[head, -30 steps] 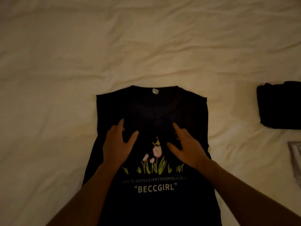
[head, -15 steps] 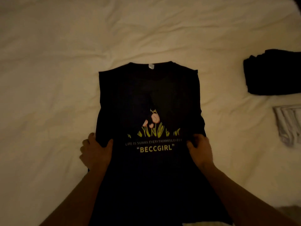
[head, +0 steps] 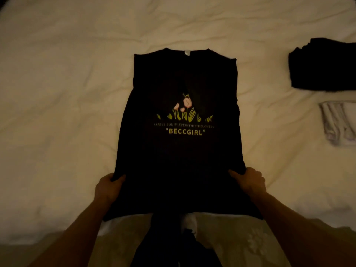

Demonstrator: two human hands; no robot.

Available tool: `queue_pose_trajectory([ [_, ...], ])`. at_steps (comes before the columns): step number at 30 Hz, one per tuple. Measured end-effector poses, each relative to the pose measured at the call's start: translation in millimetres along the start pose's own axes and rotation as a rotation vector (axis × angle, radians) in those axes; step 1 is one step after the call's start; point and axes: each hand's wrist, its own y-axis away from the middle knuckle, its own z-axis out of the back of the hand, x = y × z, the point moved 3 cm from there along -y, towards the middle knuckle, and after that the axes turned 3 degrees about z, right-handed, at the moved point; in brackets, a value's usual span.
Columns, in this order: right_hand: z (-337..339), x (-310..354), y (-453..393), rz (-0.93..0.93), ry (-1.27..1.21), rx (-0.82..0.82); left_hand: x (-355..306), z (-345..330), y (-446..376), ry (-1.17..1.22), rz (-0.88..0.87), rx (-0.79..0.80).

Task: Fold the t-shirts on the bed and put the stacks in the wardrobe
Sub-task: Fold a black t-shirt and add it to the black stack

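A black t-shirt (head: 181,155) with a flower print and the word "BECCGIRL" lies flat on the white bed (head: 63,97), collar away from me, its sleeves folded in. Its lower part hangs over the bed's near edge. My left hand (head: 107,186) grips the shirt's left side edge low down, thumb on top. My right hand (head: 250,181) grips the right side edge at the same height, thumb on the cloth.
A folded black garment stack (head: 323,64) sits at the right edge of the bed. Just nearer lies a folded white and grey garment (head: 339,122). Below the bed's near edge are a pale patterned cloth (head: 240,239) and dark fabric.
Both hands slid from the shirt's chest down and outward to its side edges near the hem and took hold. The view shifted back, showing the bed's near edge.
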Motion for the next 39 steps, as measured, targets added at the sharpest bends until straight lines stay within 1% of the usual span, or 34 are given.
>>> queue_pose_trajectory([
  [3,-9.8,-24.1,29.6,0.057,-0.097,0.077,37.6,-2.9,28.9,-0.035,0.005,0.038],
  [5,-12.1,-45.9,43.9,0.078,-0.136,0.031,54.3,-3.5,41.7,-0.024,-0.02,0.001],
  [8,-3.5,-68.9,54.9,0.057,-0.225,-0.059,65.7,-1.8,55.8,0.035,-0.035,-0.036],
  [14,-10.7,-90.2,83.5,0.071,-0.383,-0.057,87.4,16.8,88.1,0.143,-0.115,-0.088],
  [18,-3.7,-100.4,95.8,0.09,-0.528,-0.18,88.1,27.2,97.0,0.167,-0.159,-0.18],
  [20,-2.7,-106.4,97.4,0.091,-0.457,-0.151,91.0,25.8,98.0,0.119,-0.148,-0.182],
  [23,-6.1,-114.2,93.2,0.068,-0.211,-0.022,102.3,18.0,91.5,0.003,-0.085,-0.097],
  [25,-5.5,-114.2,93.0,0.063,-0.087,0.007,110.9,18.0,84.8,-0.058,-0.038,-0.08],
  [27,-2.4,-111.3,91.8,0.063,-0.018,0.026,113.1,18.3,79.4,-0.125,0.002,-0.082],
  [30,4.7,-100.5,87.6,0.075,0.021,0.037,97.5,19.2,82.6,-0.21,-0.013,-0.098],
  [34,17.1,-74.2,76.7,0.115,-0.007,0.025,68.3,23.2,71.5,-0.261,-0.014,-0.168],
  [36,22.6,-55.9,69.2,0.142,-0.033,0.023,51.5,24.3,62.1,-0.242,-0.012,-0.178],
  [39,30.5,-23.0,55.6,0.18,-0.078,0.027,20.8,23.1,42.6,-0.193,-0.063,-0.15],
])
